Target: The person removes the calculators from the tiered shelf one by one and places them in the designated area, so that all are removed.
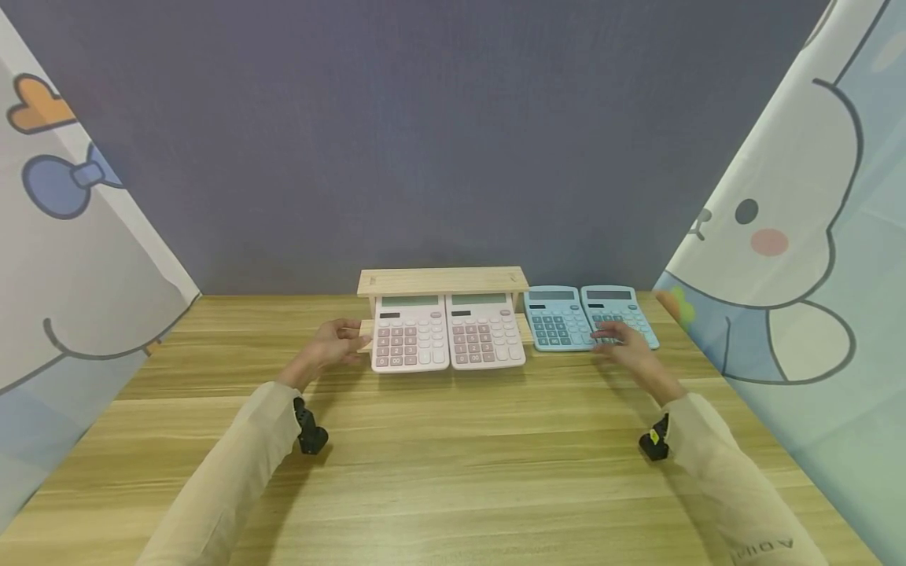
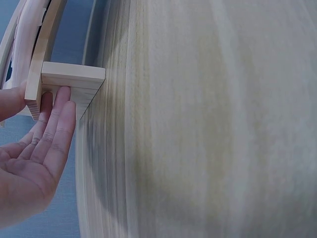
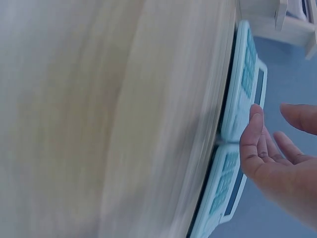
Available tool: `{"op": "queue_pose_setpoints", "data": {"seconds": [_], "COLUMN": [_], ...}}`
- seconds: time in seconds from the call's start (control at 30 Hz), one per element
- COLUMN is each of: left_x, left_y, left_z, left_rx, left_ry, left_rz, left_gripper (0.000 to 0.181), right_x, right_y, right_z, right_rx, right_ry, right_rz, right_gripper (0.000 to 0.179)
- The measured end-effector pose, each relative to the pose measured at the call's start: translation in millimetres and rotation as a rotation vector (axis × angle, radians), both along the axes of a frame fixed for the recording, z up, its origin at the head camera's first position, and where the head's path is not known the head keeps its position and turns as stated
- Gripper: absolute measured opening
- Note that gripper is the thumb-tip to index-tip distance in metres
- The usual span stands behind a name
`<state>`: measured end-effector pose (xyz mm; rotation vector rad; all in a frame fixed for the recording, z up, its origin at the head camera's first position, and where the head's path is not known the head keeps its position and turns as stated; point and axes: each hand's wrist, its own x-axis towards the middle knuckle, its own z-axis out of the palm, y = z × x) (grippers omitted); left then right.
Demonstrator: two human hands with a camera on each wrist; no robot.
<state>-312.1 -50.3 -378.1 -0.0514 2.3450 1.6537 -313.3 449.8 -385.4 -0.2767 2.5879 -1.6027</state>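
A wooden rack (image 1: 442,281) stands at the back of the table with two pink calculators, the left one (image 1: 410,334) and the right one (image 1: 484,330), lying side by side and tilted on it. At the rack's left end, my left hand (image 1: 331,346) pinches a board (image 2: 43,54), thumb above and fingers beneath in the left wrist view. To the right of the rack lie two light blue calculators, one nearer it (image 1: 559,318) and one farther right (image 1: 609,295). Over the farther one hovers my right hand (image 1: 630,351), fingers loosely bent, holding nothing.
The wood-grain table (image 1: 453,456) stretches in front of the rack. Behind rises a dark grey panel (image 1: 439,141). Cartoon-printed cloths hang at the left (image 1: 85,259) and right (image 1: 800,236), close to the table's sides.
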Motion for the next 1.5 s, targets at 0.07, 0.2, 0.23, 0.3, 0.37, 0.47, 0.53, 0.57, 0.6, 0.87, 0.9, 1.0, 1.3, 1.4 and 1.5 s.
{"op": "queue_pose_setpoints", "data": {"seconds": [0.07,0.2,0.23,0.3,0.37,0.47,0.53,0.57,0.6,0.87,0.9,1.0,1.3,1.4,1.5], "left_x": [-0.1,-0.5,-0.5,-0.3,-0.1,0.3,0.6,0.6,0.7,0.2,0.2,0.1,-0.6,-1.1,-1.1], "left_y": [0.0,-0.3,-0.3,-0.3,-0.1,0.2,0.2,0.2,0.1,0.2,0.3,0.0,0.3,0.2,0.5], "left_z": [0.0,-0.4,-0.5,-0.6,-0.5,-0.1,0.3,0.4,0.5,0.6,0.7,0.6,0.3,-0.1,-0.1], "left_rx": [-0.001,0.000,0.002,0.005,0.011,0.013,0.016,0.016,0.014,0.007,0.008,0.009,-0.003,-0.008,-0.011], "left_ry": [-0.001,0.001,0.001,0.002,0.002,0.001,-0.001,0.000,0.001,-0.003,-0.004,-0.005,-0.005,-0.003,0.002], "left_rz": [-0.001,-0.002,-0.003,-0.006,-0.006,-0.004,-0.001,0.000,-0.001,-0.007,-0.006,-0.009,-0.008,-0.007,-0.005], "left_gripper": [0.060,0.061,0.061,0.061,0.061,0.060,0.060,0.059,0.059,0.060,0.061,0.061,0.060,0.059,0.059], "right_x": [0.2,2.2,3.1,5.2,7.1,9.2,10.2,10.5,11.1,17.4,18.2,20.0,28.1,29.5,31.0], "right_y": [-4,-13,-15,-20,-24,-29,-32,-34,-35,-49,-51,-56,-75,-80,-84], "right_z": [-0.8,-1.4,-1.2,-0.9,-1.0,-2.2,-3.3,-3.9,-4.3,-8.4,-8.7,-9.9,-7.6,-8.3,-9.0], "right_rx": [-0.004,-0.011,-0.014,-0.019,-0.036,-0.058,-0.070,-0.075,-0.070,-0.072,-0.074,-0.074,-0.093,-0.105,-0.126], "right_ry": [-0.002,0.013,0.014,0.006,-0.010,-0.031,-0.038,-0.043,-0.048,-0.089,-0.095,-0.096,-0.096,-0.094,-0.097], "right_rz": [0.016,0.041,0.044,0.051,0.064,0.080,0.092,0.095,0.100,0.105,0.108,0.117,0.157,0.169,0.181], "right_gripper": [0.052,0.050,0.050,0.049,0.050,0.050,0.049,0.048,0.047,0.046,0.047,0.046,0.047,0.046,0.046]}}
